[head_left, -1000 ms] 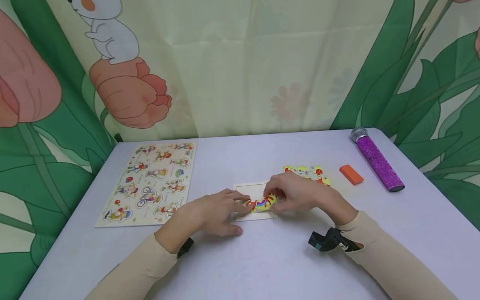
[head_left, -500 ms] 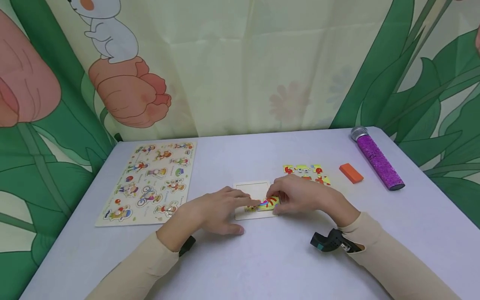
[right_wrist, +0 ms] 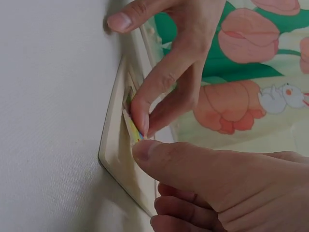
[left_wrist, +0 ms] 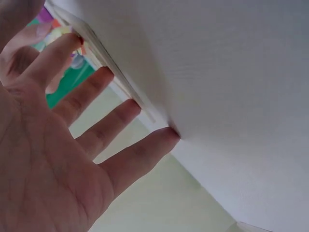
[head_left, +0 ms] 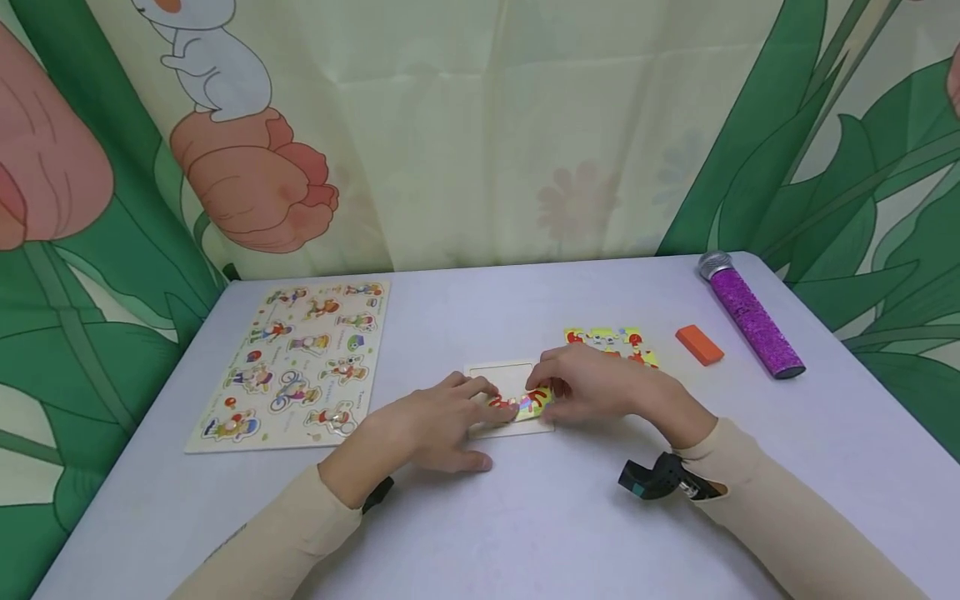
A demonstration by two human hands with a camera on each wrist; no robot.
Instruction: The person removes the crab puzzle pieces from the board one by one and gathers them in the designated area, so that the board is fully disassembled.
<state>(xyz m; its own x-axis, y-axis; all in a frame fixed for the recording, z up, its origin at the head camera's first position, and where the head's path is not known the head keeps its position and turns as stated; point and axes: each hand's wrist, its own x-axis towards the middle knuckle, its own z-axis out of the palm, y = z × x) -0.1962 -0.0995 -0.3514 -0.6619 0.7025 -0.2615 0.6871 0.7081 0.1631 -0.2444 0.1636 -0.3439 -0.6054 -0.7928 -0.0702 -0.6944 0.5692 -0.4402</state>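
Observation:
A shallow cream puzzle tray (head_left: pixel 491 375) lies in the middle of the table between both hands. My right hand (head_left: pixel 592 385) pinches a bright yellow puzzle piece (head_left: pixel 535 403) with red and rainbow print between thumb and fingers. In the right wrist view the piece (right_wrist: pixel 133 129) stands tilted, one edge raised over the tray floor. My left hand (head_left: pixel 442 425) spreads its fingers over the tray's near left part. Its index fingertip presses down at another printed piece (head_left: pixel 501 402), partly hidden by the finger. In the left wrist view the little fingertip (left_wrist: pixel 173 134) touches the tabletop.
More yellow and red puzzle pieces (head_left: pixel 603 337) lie behind the right hand, partly covered by it. An orange block (head_left: pixel 700 344) and a purple glitter microphone (head_left: pixel 753 318) sit farther right. A large picture-puzzle board (head_left: pixel 300 367) lies at the left. A printed curtain (head_left: pixel 450 150) hangs behind the table.
The piece in the right hand slid slightly right, lying nearly flat, then came back left and now tilts. The left hand crept a little to the right.

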